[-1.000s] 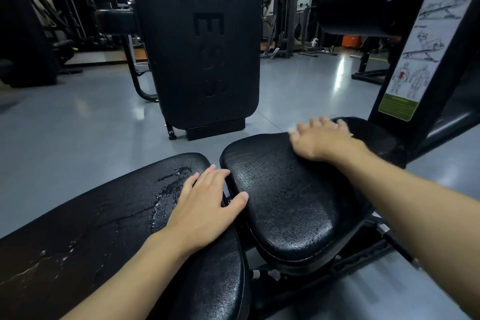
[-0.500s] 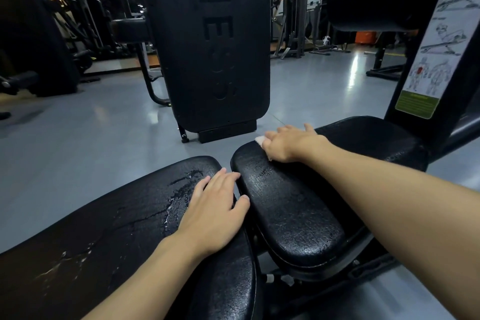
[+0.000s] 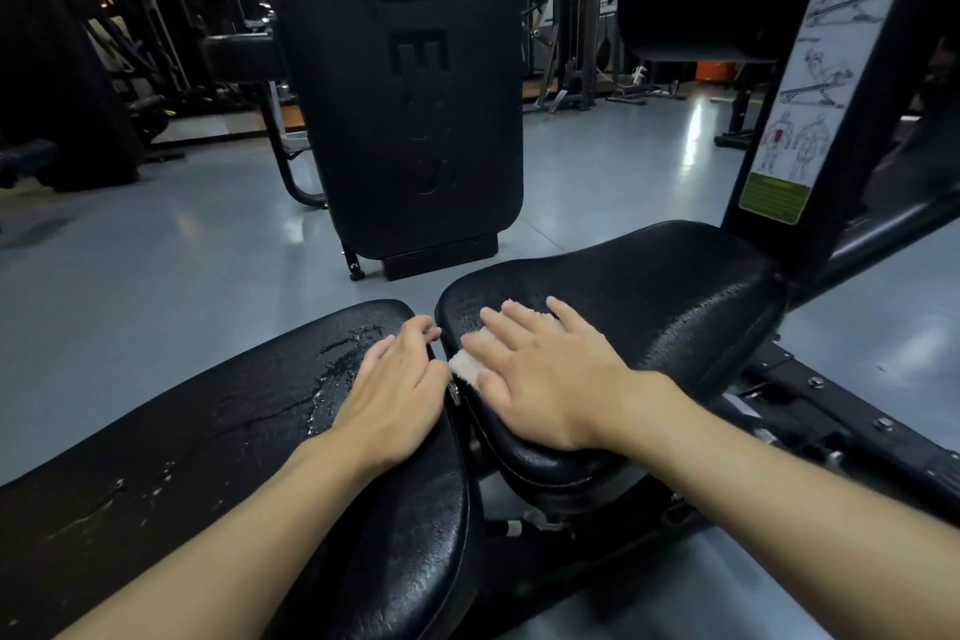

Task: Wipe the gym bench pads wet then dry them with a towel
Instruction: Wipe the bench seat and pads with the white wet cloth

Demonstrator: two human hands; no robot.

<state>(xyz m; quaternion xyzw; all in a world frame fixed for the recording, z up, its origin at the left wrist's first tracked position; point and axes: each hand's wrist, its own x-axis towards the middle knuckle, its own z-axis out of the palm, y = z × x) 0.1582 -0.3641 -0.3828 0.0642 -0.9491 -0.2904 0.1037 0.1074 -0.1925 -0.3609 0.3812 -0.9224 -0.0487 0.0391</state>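
- Grey gym floor spreads out behind a two-part black bench, with a tall upright pad standing just beyond it.
- I see my right hand pressed flat on the seat pad, fingers spread and released, pinning a small pale cloth near the pad's left edge.
- My left hand rests on the long back pad, fingers loosely curled at the gap between the pads, gripping nothing.
- Water streaks glisten on the back pad just left of that hand.
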